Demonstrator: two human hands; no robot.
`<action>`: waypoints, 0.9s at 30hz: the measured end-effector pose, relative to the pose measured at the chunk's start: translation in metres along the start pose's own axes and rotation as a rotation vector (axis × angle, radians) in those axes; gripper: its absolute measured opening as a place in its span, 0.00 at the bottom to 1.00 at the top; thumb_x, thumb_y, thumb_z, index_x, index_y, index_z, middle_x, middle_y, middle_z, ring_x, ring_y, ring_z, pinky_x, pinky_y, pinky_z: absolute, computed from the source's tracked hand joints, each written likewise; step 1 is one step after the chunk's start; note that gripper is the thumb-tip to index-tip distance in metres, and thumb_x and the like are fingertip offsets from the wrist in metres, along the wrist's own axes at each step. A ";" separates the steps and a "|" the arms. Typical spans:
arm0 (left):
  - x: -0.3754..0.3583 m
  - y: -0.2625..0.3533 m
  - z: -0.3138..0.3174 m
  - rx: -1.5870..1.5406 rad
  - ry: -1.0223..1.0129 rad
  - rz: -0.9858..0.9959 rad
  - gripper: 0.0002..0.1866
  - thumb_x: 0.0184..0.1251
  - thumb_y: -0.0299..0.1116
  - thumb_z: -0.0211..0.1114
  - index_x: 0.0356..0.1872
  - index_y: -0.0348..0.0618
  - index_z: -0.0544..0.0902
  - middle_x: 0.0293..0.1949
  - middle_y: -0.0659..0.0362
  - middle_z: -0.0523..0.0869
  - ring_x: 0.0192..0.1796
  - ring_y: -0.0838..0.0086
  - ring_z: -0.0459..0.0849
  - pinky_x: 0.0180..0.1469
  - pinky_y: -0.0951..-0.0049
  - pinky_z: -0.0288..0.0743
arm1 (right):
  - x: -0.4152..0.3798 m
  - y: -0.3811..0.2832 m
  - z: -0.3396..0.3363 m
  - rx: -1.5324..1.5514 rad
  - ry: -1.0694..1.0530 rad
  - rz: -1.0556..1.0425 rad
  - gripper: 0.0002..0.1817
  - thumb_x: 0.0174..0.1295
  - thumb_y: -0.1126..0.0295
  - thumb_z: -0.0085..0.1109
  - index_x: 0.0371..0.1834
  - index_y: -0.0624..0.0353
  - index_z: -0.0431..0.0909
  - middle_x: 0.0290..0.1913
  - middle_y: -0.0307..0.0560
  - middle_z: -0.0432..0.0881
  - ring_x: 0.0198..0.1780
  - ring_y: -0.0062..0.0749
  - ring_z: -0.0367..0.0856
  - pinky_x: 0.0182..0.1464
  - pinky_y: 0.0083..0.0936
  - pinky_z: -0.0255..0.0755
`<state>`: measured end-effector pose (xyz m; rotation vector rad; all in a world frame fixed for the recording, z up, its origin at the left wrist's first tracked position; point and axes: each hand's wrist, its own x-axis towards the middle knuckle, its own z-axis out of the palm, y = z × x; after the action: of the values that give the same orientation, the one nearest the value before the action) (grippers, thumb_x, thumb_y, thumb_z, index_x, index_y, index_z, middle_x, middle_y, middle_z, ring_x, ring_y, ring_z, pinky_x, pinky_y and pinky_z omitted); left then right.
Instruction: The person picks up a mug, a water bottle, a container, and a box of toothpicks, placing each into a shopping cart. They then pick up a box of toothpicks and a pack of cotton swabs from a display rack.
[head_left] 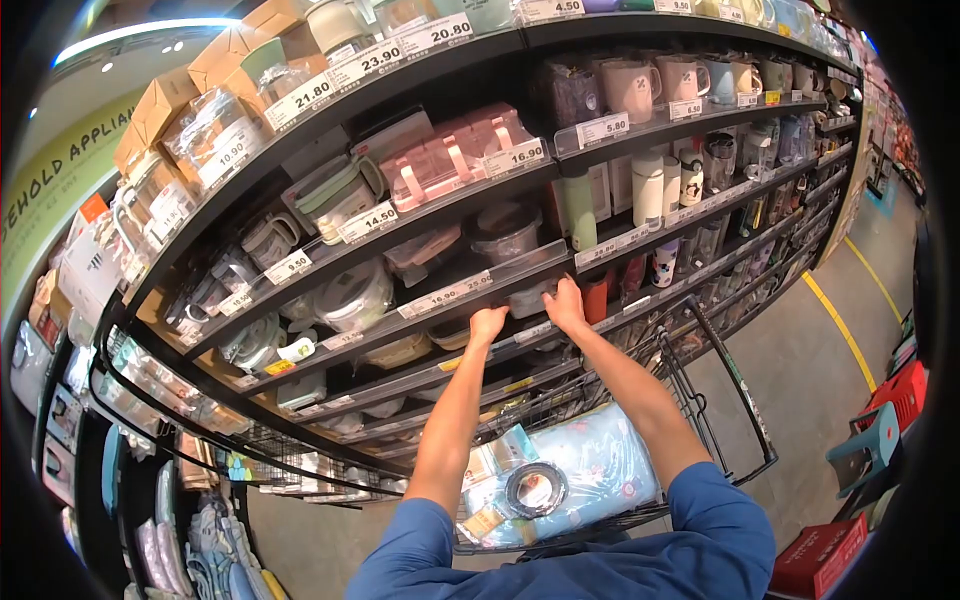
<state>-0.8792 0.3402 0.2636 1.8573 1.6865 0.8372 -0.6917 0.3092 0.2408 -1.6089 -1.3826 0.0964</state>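
Both arms stretch forward to a lower shelf. My left hand point(489, 325) has its fingers curled at the left side of a clear plastic-wrapped container point(527, 300). My right hand point(566, 303) is closed at the container's right side. Part of the container and most of my fingertips are hidden in the shelf's shadow. Just above is a shelf lip with price tags point(460, 291), and a larger wrapped round container point(503, 232) sits on that shelf. An orange-red item point(596, 300) stands right of my right hand.
A black wire cart point(690, 400) stands against me, holding a light-blue wrapped bedding pack point(600, 460) and a black ring-shaped item point(535, 490). Mugs point(630, 90) and bottles point(648, 190) fill the right shelves. Stools point(865, 445) stand at right, near yellow floor lines point(840, 325).
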 end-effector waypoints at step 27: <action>-0.416 -0.197 0.032 -0.149 -0.310 -0.361 0.40 0.49 0.24 0.71 0.67 0.36 0.64 0.55 0.44 0.79 0.47 0.63 0.84 0.46 0.67 0.79 | -0.407 0.108 -0.055 0.256 -1.093 0.326 0.53 0.32 0.70 0.78 0.68 0.65 0.61 0.62 0.60 0.74 0.63 0.50 0.72 0.65 0.33 0.67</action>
<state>-1.0123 -0.0481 0.0534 1.4372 1.6416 0.4830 -0.7236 -0.0326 -0.0086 -1.5760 -1.7422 1.4588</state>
